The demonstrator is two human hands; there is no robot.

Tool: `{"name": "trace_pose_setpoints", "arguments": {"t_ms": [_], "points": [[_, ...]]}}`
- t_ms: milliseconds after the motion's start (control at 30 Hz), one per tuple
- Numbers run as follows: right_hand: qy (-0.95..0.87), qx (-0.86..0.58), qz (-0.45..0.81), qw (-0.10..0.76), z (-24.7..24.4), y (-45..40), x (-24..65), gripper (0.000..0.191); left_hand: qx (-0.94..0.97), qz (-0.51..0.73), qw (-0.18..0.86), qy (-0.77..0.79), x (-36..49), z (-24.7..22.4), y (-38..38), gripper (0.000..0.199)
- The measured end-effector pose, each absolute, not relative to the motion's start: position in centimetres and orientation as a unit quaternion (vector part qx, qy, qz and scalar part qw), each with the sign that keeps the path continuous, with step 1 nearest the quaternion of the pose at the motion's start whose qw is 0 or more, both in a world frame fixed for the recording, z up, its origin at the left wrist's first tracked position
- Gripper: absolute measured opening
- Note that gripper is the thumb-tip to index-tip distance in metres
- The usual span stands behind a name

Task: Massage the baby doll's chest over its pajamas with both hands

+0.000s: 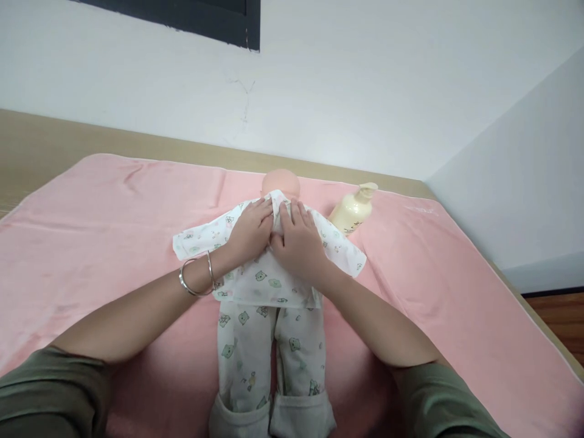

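A baby doll (281, 181) lies on a pink cloth (150, 201), its head at the far end. It wears a white printed top (274, 283) and matching trousers (249, 353) with turned-up cuffs. My left hand (252, 228) rests on the upper left of the top's chest, fingers extended toward the collar. Beside it, my right hand (298, 240) lies flat on the right of the chest, fingers spread. The two hands nearly meet at the middle. The doll's face and hands are not visible.
A cream pump bottle (352, 212) lies tilted on the cloth, right of the doll's head. Behind the cloth runs a wooden table edge (191, 144) against a white wall (342, 91). A dark frame (214, 21) is on the wall.
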State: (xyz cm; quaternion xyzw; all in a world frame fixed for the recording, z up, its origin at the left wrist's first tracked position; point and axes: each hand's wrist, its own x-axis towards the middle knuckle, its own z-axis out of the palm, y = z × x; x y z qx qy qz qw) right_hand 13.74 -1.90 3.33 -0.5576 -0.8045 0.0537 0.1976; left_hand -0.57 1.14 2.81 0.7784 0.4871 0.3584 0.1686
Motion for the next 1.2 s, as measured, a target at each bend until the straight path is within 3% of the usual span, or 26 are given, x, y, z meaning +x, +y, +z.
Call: {"name": "trace_pose_setpoints", "arguments": {"t_ms": [100,367,567,733,900,1100,1200], "points": [[-0.804,-0.556,0.059,0.202,3.4,-2.6,13.4,0.065,0.767,0.378,0.201,0.478,-0.7,3.2,1.6,0.034],[-0.784,-0.577,0.111,0.200,3.4,0.7,14.7,0.062,0.743,0.375,0.153,0.533,-0.2,1.2,0.9,0.048],[-0.745,-0.618,0.119,0.222,4.0,2.3,16.2,0.062,0.752,0.375,0.123,0.528,-0.1,0.8,0.6,0.048],[-0.790,-0.537,0.048,0.291,4.4,0.0,15.1,0.062,0.757,0.377,0.121,0.520,-0.2,1.0,0.5,0.046],[-0.832,-0.498,0.068,0.236,3.6,-1.1,14.1,0.055,0.742,0.398,0.122,0.525,-0.3,0.5,0.6,0.050],[-0.844,-0.450,-0.001,0.293,5.2,-1.1,14.9,0.055,0.756,0.389,0.130,0.509,-0.3,0.9,0.4,0.051],[-0.841,-0.468,0.021,0.269,4.8,-0.9,14.8,0.056,0.750,0.400,0.139,0.509,-0.2,1.0,0.5,0.049]]}}
